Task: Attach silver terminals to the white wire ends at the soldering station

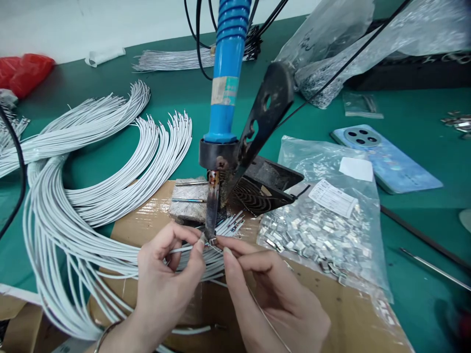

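Note:
My left hand (169, 274) pinches a thin white wire (184, 249) and holds its end up to the tip of a soldering iron (212, 211). The iron has a blue handle (228, 73) and rests tip-down in a black metal stand (265, 122). My right hand (272, 294) pinches a small metal terminal (213, 241) at the same tip, and a thin solder wire runs down past its palm. Both hands meet just under the iron, over a sheet of brown cardboard (331, 304).
Large bundles of curved white wires (91, 196) cover the green table's left. A clear bag of small metal terminals (324, 230) lies to the right, beside a phone (386, 157). More plastic bags (349, 44) and black cables are at the back, a red bag (25, 71) far left.

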Demonstrator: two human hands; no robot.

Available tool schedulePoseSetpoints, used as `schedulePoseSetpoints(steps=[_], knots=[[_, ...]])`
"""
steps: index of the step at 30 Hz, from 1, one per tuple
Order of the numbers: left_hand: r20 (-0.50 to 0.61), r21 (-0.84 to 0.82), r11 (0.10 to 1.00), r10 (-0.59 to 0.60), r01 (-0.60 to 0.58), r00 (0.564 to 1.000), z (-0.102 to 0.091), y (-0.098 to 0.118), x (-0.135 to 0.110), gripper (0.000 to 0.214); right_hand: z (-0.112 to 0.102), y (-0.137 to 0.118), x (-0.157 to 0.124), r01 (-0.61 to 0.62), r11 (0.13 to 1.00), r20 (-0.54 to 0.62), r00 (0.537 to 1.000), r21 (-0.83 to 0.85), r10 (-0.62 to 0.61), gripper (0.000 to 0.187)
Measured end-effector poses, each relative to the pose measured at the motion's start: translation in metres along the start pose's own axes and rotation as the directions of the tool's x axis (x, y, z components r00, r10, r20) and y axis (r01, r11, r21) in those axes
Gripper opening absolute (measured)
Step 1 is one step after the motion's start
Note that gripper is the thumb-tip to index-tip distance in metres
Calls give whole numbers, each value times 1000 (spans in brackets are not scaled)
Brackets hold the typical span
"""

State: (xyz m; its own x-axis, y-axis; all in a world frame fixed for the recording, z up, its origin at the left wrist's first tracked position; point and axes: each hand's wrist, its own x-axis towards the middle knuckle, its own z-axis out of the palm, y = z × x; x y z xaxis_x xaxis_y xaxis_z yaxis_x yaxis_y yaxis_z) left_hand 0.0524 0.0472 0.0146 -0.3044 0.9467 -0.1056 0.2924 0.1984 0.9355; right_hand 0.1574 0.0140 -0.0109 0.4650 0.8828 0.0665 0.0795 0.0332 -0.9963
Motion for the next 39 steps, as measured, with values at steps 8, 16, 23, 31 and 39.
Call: schedulePoseSetpoints(steps=[8, 16, 23, 31, 39], knots=[[57, 33, 999, 40, -42, 998, -6, -6, 0, 12, -2, 1, 0, -12, 1000, 17, 1000, -24, 12, 23], [129, 15, 995, 97, -100, 987, -11, -7, 1, 13, -2, 1, 1, -11, 1000, 26, 1000, -14, 11, 23], [152, -55, 997, 63, -55, 986, -10, -6, 2, 18, 0, 2, 1, 18, 1000, -13, 1000, -14, -19, 23], [129, -61, 997, 48, -40, 990, -9, -4, 2, 18, 1, 2, 1, 42, 999, -41, 998, -12, -43, 21], [117, -38, 996, 84, -80, 990, -10, -5, 2, 17, 1, 0, 1, 51, 998, -48, 997, -32, -52, 18]])
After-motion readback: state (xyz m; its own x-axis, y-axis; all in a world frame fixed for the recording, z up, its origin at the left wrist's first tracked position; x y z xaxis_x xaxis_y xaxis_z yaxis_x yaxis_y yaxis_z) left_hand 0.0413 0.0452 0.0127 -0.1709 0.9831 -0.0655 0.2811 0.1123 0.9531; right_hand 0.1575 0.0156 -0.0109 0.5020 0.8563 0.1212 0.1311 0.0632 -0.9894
